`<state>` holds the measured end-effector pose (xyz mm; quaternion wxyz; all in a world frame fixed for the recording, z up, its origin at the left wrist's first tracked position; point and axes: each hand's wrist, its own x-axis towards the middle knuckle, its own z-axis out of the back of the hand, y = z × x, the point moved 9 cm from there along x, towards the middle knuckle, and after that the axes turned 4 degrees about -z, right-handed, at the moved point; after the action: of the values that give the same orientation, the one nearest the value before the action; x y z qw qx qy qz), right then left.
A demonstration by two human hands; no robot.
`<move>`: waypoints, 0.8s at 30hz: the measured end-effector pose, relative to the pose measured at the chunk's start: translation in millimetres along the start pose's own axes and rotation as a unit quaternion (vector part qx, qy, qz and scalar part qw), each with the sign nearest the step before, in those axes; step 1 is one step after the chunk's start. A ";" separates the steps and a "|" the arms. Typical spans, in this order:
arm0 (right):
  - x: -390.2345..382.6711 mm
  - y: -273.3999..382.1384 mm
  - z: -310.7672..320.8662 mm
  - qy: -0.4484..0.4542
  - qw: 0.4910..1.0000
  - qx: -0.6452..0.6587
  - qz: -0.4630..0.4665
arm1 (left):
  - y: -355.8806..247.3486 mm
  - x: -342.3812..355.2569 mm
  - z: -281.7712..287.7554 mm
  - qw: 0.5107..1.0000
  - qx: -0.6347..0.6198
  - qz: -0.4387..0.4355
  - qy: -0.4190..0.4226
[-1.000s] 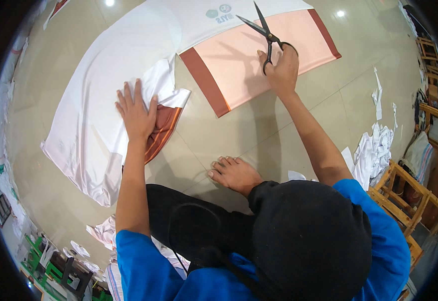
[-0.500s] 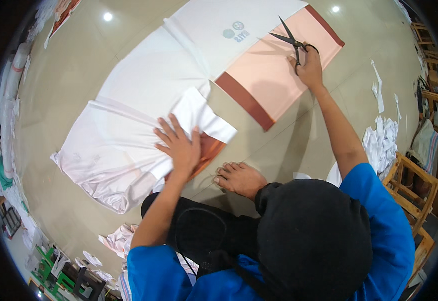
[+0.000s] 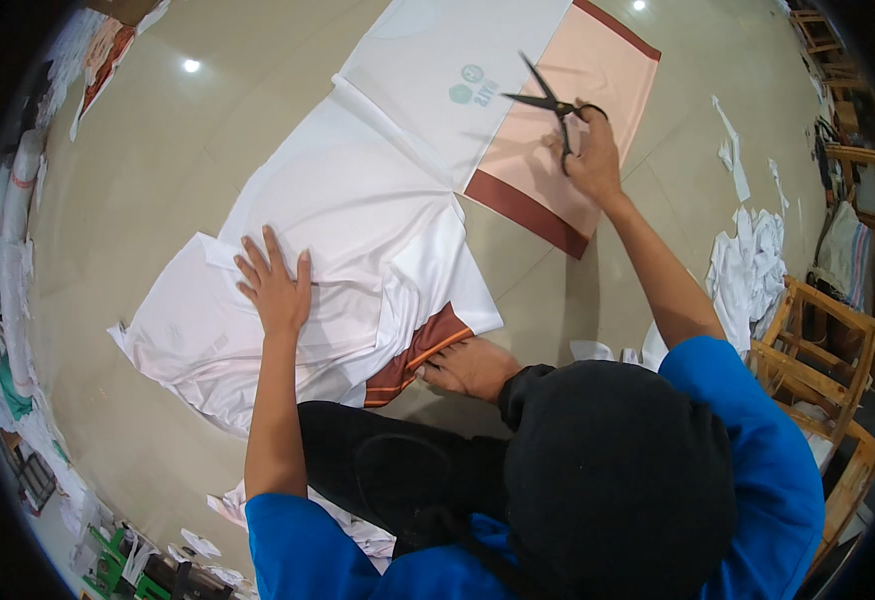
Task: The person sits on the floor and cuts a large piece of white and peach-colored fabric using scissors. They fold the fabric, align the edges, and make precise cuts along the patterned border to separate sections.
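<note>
- Just changed: L hand (image 3: 279,290) has gone from beside the brown striped piece (image 3: 412,357) to further L on the white cloth (image 3: 377,170); striped piece now reaches the toes, looks to touch.
- Means, prob.: cloth's being straightened, no cut being made rn.
- L hand: flat, fingers spread, palm down, gripping nothing.
- R hand (image 3: 593,160): curled round handles of scissors (image 3: 561,107), blades apart, approx. over the line btwn white cloth & peach panel (image 3: 602,60).
- Cloth: on floor in front, upper part smooth, lower L rumpled.
- Count: 1 scissors, 1 peach panel w/ 2 plain brown bands (near one (image 3: 527,214)), 1 striped piece, 2 round-ish printed marks (image 3: 466,84), 1 bare foot (image 3: 477,368) visible.
- R side: 1 heap of white scraps (image 3: 747,270), min. 2 loose strips (image 3: 733,152), wooden frames (image 3: 827,303), overlapping, can't count exactly.
</note>
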<state>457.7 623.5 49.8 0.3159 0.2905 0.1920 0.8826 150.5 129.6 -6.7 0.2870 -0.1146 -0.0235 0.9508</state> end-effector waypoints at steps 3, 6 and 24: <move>-20.0 25.0 -19.3 0.034 0.999 0.004 0.002 | 2.2 -34.2 -7.6 0.998 -0.018 0.034 0.039; -28.5 34.1 -28.2 0.045 0.999 -0.016 0.010 | -10.5 -78.3 -12.8 0.992 -0.040 0.069 0.093; -211.9 97.6 -32.6 0.295 0.815 0.276 -0.416 | -234.3 -78.0 11.3 0.931 -0.209 -0.298 -0.015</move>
<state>527.3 405.7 -6.9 0.4878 -0.0158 0.6142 0.6201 337.6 282.4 46.2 0.5266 -0.1454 -0.2594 0.7964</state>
